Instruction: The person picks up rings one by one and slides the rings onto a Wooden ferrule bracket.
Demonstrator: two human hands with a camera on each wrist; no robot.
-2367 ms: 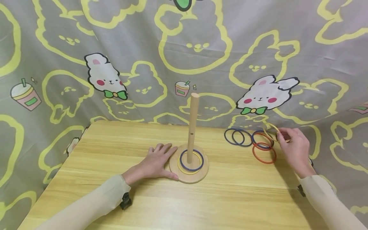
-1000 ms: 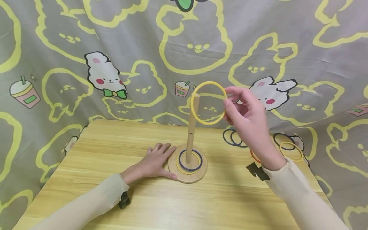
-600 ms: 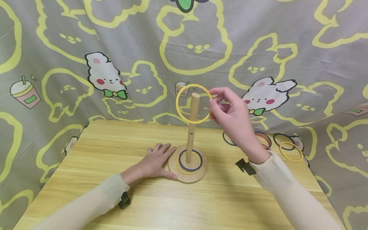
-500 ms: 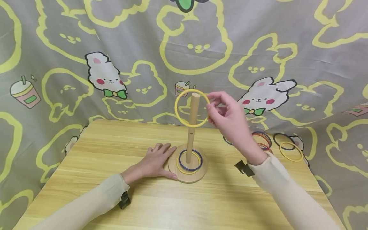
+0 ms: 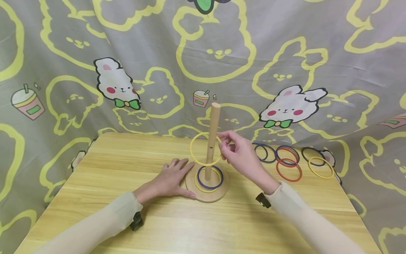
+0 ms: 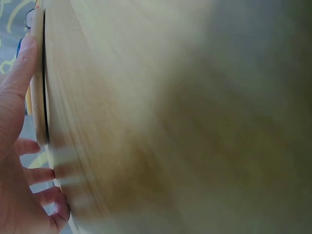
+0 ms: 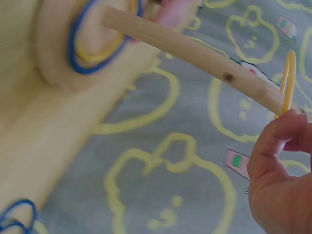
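A wooden peg (image 5: 211,141) stands upright on a round wooden base (image 5: 207,194) on the table. A blue ring (image 5: 210,177) and a yellow ring lie on the base around the peg. My right hand (image 5: 238,153) pinches another yellow ring (image 5: 199,158) that circles the peg about halfway down; the right wrist view shows this yellow ring (image 7: 288,78) on the peg (image 7: 195,48) by my fingertips. My left hand (image 5: 172,179) lies flat on the table, its thumb and fingers against the base's left edge; the left hand (image 6: 19,161) also shows beside the base (image 6: 38,73).
Several loose rings lie at the table's back right: blue ones (image 5: 265,153), a red one (image 5: 288,170), a yellow one (image 5: 320,167). A cartoon-print cloth (image 5: 158,53) hangs close behind the yellow wooden table (image 5: 203,225).
My right hand picked a yellow ring from the right pile, carried it left over the peg's top, and has lowered it halfway down the peg. My left hand has not moved.
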